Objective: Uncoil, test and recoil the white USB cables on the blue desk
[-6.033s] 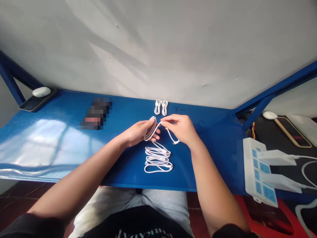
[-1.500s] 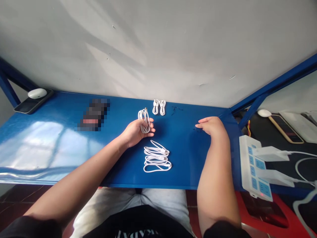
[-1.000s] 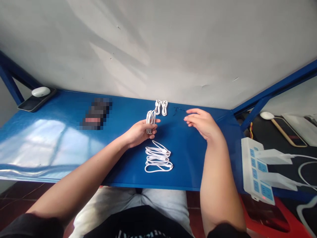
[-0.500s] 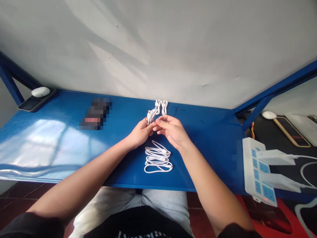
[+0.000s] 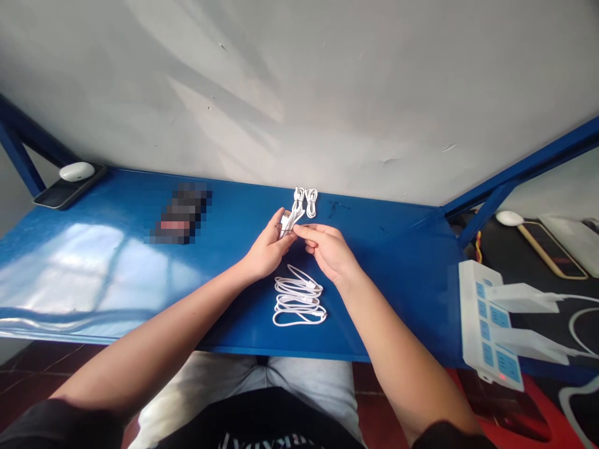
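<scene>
From your head camera, you are gripping a small bundle of white cable [image 5: 289, 223] in your closed left hand [image 5: 266, 251], with its pale end poking out above your fingers. Your grip is hiding most of the bundle. Your half-curled right hand [image 5: 329, 251] is reaching in beside it, its fingertips [image 5: 299, 229] meeting the lower end of the bundle. Your fingers are blocking the spot, so you cannot tell whether they are pinching the cable.

Just beyond your hands, two small tied coils of white cable [image 5: 304, 202] are lying side by side on the glossy blue metal table [image 5: 384, 312]. The bundle overlaps the left coil in this view, so contact is hard to make out. A larger, looser white cable loop [image 5: 298, 300] is lying nearer you, below your hands.

Farther left, a pixelated object [image 5: 181, 213] is lying unreadable on the table, and a white oval case [image 5: 77, 171] is resting on a dark phone [image 5: 56, 198]. On your right, a white power strip [image 5: 486, 324] is holding two white chargers [image 5: 521, 298], and the frame is cutting off their leads.
</scene>
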